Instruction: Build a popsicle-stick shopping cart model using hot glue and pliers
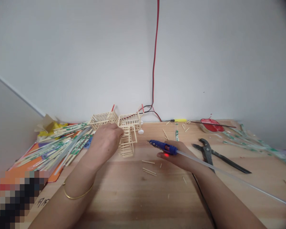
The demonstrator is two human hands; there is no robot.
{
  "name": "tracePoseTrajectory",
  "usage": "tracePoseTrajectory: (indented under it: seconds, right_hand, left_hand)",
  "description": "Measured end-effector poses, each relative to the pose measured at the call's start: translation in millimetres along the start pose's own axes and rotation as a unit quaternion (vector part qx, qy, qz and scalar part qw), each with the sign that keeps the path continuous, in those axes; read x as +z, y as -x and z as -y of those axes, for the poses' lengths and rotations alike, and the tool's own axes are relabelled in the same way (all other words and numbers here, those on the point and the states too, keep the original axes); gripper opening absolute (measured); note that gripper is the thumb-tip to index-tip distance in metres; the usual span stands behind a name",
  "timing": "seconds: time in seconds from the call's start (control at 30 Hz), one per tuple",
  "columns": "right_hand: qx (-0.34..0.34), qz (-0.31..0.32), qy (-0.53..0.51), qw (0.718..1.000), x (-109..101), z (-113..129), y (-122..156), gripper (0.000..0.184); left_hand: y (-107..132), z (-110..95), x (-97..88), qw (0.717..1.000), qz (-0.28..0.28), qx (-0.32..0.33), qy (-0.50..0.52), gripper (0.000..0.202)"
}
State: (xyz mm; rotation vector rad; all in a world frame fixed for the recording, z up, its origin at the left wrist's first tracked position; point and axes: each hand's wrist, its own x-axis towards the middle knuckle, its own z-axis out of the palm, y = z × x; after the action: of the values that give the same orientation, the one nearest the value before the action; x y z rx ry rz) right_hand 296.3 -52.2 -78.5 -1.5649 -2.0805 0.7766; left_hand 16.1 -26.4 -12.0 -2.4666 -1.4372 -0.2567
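Note:
A lattice model of thin wooden sticks [126, 130] stands on the wooden table [133, 194] near the wall. My left hand [105, 141] is closed on its left side, fingers curled around the frame. My right hand [178, 156] grips a blue glue gun [162, 146] with a red light lit and a clear glue stick [216, 170] trailing out the back. The gun's tip points left toward the model, a short gap away.
A pile of wrapped chopsticks [62, 144] lies on orange paper at the left. Black pliers [216, 154] and a red tape roll [211, 125] sit at the right, with more wrappers [259, 146]. A red-black wire [154, 63] runs up the wall. Loose stick offcuts [149, 171] scatter the table.

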Motion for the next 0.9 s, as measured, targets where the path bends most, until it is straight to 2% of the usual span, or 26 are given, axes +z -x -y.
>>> tracePoseTrajectory:
  seconds: [0.17,0.37,0.47,0.57,0.63,0.73,0.83,0.9]
  right_hand:
    - [-0.003,-0.003,0.021,1.000,1,-2,-1,0.027]
    - [0.013,-0.041,0.138,0.989,11,-17,-8,0.029]
    - [0.023,-0.009,0.144,0.989,14,-26,-8,0.029]
    - [0.004,0.025,0.145,0.989,8,-25,-1,0.036]
    - [-0.040,0.002,0.138,0.990,-1,-13,3,0.035]
    - [-0.145,-0.060,0.079,0.985,-15,19,1,0.011]
    - [-0.225,-0.079,0.011,0.971,-19,58,-18,0.011]
    - [-0.264,-0.074,0.004,0.962,-15,80,-38,0.010]
  left_hand:
    - [0,-2,-3.7,1.000,0.015,-0.004,0.011,0.027]
    - [-2,-4,-3.8,0.999,0.030,-0.021,0.020,0.027]
    - [-2,-4,-4.6,0.998,0.037,-0.030,0.029,0.027]
    - [-2,-4,-5.7,0.998,0.038,-0.031,0.038,0.026]
    - [-2,-4,-6.3,0.998,0.038,-0.028,0.039,0.026]
    - [-2,-4,-6.7,0.998,0.040,-0.026,0.038,0.026]
    - [-3,-3,-6.4,0.998,0.038,-0.025,0.034,0.026]
    - [-3,-2,-5.6,0.999,0.032,-0.021,0.033,0.025]
